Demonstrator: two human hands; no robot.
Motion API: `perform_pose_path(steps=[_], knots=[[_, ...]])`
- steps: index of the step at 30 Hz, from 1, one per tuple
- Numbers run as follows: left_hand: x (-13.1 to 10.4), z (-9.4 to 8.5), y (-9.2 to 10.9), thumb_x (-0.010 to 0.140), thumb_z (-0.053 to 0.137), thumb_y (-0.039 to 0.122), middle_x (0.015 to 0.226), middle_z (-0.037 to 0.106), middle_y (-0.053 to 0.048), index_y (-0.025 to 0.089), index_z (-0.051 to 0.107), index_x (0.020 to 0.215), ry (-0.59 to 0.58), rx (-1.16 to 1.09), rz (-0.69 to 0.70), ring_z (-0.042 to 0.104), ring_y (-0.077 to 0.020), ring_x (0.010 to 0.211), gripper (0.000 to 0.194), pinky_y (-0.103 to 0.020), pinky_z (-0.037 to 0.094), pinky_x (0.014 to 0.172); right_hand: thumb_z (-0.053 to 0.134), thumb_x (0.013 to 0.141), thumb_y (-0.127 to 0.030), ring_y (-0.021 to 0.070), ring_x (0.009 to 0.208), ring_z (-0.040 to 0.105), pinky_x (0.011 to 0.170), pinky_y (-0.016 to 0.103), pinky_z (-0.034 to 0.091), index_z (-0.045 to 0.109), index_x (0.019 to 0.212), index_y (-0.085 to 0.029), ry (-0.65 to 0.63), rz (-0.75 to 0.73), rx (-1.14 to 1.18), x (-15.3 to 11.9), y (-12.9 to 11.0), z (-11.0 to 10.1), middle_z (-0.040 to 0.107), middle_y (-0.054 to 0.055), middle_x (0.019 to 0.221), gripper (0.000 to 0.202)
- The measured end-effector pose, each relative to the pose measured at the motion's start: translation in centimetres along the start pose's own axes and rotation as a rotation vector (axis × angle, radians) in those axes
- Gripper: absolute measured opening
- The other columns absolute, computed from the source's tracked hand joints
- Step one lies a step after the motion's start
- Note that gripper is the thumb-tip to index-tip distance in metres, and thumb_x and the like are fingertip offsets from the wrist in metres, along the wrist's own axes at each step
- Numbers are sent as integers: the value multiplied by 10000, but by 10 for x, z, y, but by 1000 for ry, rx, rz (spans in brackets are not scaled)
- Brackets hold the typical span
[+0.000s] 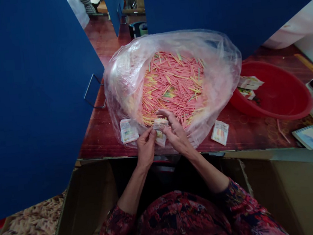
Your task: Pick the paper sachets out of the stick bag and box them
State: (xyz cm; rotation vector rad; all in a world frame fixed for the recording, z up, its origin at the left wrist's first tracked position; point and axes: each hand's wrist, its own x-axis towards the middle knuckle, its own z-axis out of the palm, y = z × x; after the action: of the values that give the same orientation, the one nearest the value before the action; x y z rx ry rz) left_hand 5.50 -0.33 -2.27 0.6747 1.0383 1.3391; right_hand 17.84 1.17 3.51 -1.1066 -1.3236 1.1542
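A large clear plastic bag lies wide open, full of thin pink, yellow and green sticks. At its near edge, both hands are on a small clear packet with pale stick ends showing at its top. My left hand pinches the packet's left side between thumb and fingertips. On the other side, my right hand has its thumb against the packet and its fingers curved over the top. A printed card stack sits left of my left hand, partly by the bag's edge.
Blue panels stand at left and behind the bag. To the right are a red basin with printed papers, a printed packet, rubber bands and a spiral notepad. Cardboard boxes flank my lap below the table edge.
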Motion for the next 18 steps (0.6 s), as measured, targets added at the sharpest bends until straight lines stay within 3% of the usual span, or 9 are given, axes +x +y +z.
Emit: perform_pose_path(steps=[2,4,7,12,18], knots=[[4,1,3,754,826,460,1023,772,-39,206,781,998,17,-53,30,700,-194,977,355,-334,527,954,670,882,-364,218,1220,574,1054,396,460,507,1299,-274,66,15,38,-2,6,-1,585,79,1346,456],[8,1,6,748,838,435,1020,770,-25,215,779,999,9,-68,62,696,-180,977,339,-321,518,965,693,866,-362,192,1031,622,913,345,511,539,1137,-256,121,47,57,-3,13,-1,632,54,1151,329],[11,-1,9,755,836,410,1000,771,-18,217,786,986,-8,-39,61,697,-173,962,306,-318,517,961,685,876,-358,143,780,567,735,278,484,548,891,-232,190,41,30,-4,19,-2,596,-4,874,187],[12,-2,16,686,862,363,943,787,-22,208,802,884,67,-93,-18,711,-177,918,259,-329,524,946,688,869,-291,165,898,574,813,295,471,629,811,-225,111,-106,3,-4,12,-5,602,8,895,105],[8,6,25,652,862,309,893,790,-32,195,789,817,92,-161,-63,726,-217,955,213,-377,538,960,716,829,-269,134,745,524,686,257,437,623,780,-227,198,9,117,0,17,-6,576,-25,789,113]])
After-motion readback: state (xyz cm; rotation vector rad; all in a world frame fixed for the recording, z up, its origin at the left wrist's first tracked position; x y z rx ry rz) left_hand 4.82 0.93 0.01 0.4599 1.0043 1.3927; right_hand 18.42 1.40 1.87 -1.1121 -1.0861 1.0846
